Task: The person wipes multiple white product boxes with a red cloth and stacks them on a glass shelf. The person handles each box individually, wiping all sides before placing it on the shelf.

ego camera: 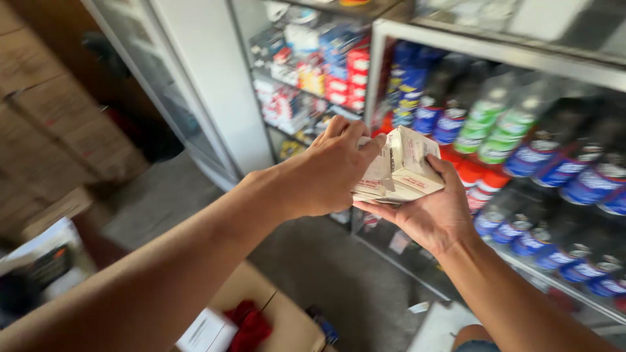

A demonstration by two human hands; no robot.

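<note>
- Before glass cabinet (385,58): bottles (502,133) with blue and green labels lie shelved; red boxes (355,78) stacked further back.
- Right hand (433,215) cradles cream cartons (401,166) from below; left hand (329,173) clasps their top.
- Floor: open cardboard box (287,319), red cloth (251,326) inside.

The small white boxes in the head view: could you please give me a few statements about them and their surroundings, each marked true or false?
1. Both hands hold the small white boxes. True: the left hand grips from the side, and the right hand supports them from below.
2. The boxes rest on the floor. False: they are held up in front of a glass-fronted cabinet.
3. Bottles with green and blue labels lie behind the glass. True.
4. The right hand is empty. False: it cradles the boxes in its palm.
5. An open cardboard box lies below the arms. True.
</note>
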